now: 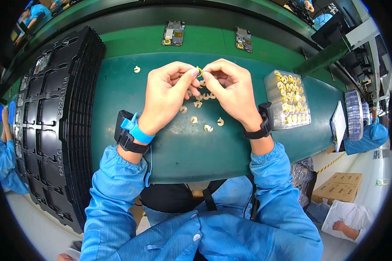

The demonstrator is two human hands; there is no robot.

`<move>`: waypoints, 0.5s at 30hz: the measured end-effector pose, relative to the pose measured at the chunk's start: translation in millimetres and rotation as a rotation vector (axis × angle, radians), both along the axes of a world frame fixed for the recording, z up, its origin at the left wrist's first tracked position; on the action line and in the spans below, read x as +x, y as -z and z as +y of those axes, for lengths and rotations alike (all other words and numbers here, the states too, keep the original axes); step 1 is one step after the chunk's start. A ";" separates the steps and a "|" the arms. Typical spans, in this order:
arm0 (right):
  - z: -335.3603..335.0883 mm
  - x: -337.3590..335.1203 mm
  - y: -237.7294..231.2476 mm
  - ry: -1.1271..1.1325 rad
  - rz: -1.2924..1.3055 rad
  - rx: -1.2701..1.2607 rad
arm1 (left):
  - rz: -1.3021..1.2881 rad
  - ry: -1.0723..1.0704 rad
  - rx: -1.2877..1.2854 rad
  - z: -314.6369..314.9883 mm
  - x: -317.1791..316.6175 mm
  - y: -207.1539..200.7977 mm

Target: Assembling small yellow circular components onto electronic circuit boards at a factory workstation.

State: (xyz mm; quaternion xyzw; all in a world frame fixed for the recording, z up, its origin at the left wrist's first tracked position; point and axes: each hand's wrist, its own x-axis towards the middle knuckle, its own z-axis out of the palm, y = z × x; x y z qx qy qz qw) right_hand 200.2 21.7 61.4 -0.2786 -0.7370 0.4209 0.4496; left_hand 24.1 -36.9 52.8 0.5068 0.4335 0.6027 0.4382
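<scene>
Above the green mat (196, 150), my left hand (169, 89) and my right hand (231, 89) meet, thumbs and fingertips pinching a small round yellow-rimmed part (200, 72) between them. Its middle looks dark blue; the fingertips cover some of its edge. Below the hands, several small cream pieces with notches lie scattered, among them one piece (194, 119) near my left wrist and another (221, 122) below my right hand. A lone cream piece (136, 69) is off to the left. A blue band (137, 128) with a cord circles my left wrist, and both wrists carry black straps.
At the right stands a clear plastic tray (287, 124) of yellow-rimmed round parts. Tall stacked black trays (52, 130) line the left side. Two circuit boards, a left one (173, 33) and a right one (243, 39), lie on the far green ledge. Co-workers sit around the edges.
</scene>
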 end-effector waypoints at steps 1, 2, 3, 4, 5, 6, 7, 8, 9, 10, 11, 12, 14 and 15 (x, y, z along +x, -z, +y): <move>0.0 0.7 1.2 0.003 0.001 -0.038 | 0.001 0.002 0.000 0.0 0.4 0.2; -0.3 1.5 2.6 0.005 0.001 -0.038 | 0.025 0.002 -0.008 -0.1 0.6 0.2; -0.9 1.9 4.1 -0.004 0.006 -0.077 | 0.050 0.001 -0.015 -0.5 0.6 -0.1; -1.4 2.1 4.8 -0.013 0.010 -0.117 | 0.051 0.000 -0.013 -0.9 0.8 -0.4; -1.5 2.5 4.7 -0.014 0.012 -0.115 | 0.063 -0.007 -0.012 -1.3 1.1 -0.7; -1.5 2.8 4.7 -0.007 -0.003 -0.098 | 0.075 -0.014 -0.010 -1.6 1.2 -1.0; -1.6 2.9 4.7 0.001 -0.017 -0.080 | 0.077 -0.014 -0.009 -1.9 1.3 -1.4; -1.9 2.8 4.5 0.000 -0.015 -0.080 | 0.083 -0.019 -0.012 -2.2 1.3 -1.8; -2.3 2.9 4.1 0.004 -0.022 -0.066 | 0.089 -0.022 -0.014 -2.2 1.5 -2.2; -2.5 3.0 3.8 0.008 -0.029 -0.053 | 0.090 -0.021 -0.013 -2.5 1.8 -2.4; -1.5 3.4 4.8 0.009 -0.028 -0.052 | 0.101 -0.024 -0.010 -2.9 2.3 -2.3; -0.1 4.0 6.5 0.005 -0.030 -0.037 | 0.110 -0.028 -0.007 -3.3 2.7 -2.2; 1.2 4.1 7.0 0.002 -0.033 -0.023 | 0.130 -0.021 0.000 -3.4 0.9 -1.4; 1.3 3.6 6.3 -0.005 -0.023 -0.025 | 0.149 -0.018 0.007 -3.4 0.3 -1.1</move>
